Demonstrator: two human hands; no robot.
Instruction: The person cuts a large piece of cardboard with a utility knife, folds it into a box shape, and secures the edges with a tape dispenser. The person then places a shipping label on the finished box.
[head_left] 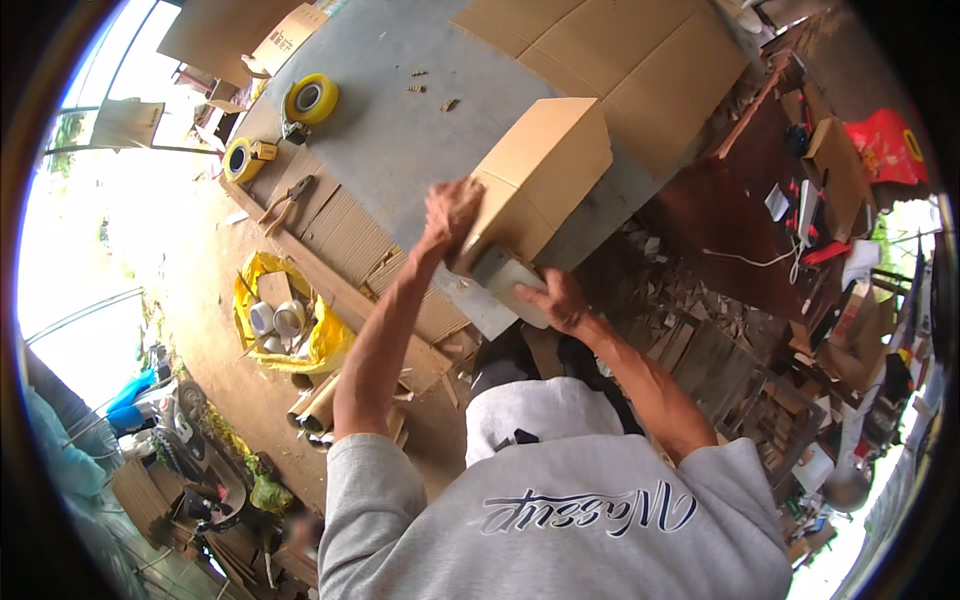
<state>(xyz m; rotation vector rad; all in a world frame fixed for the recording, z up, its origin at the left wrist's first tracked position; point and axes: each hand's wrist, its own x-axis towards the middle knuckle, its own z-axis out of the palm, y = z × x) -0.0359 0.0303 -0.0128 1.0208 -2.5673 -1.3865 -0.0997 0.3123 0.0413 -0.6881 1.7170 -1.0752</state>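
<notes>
A tan cardboard box [548, 175] stands tilted on the grey tabletop, its long side running away from me. My left hand [455, 212] is at its left edge, fingers curled against the cardboard and slightly smeared by motion. Close to the box's near end, my right hand [560, 300] grips a flat grey block-like tool [512, 284] with rounded corners. The thumb lies over its top; its exact kind does not show. The tool's far end meets or nearly meets the box; the contact itself is hidden.
Flat cardboard [650, 90] covers the table's far right. Left are a yellow tape roll [312, 98], another tape roll [238, 160] and pliers [288, 205]. A yellow bag [335, 345] of rolls sits lower left. Scraps litter the floor right of the grey tabletop [380, 130].
</notes>
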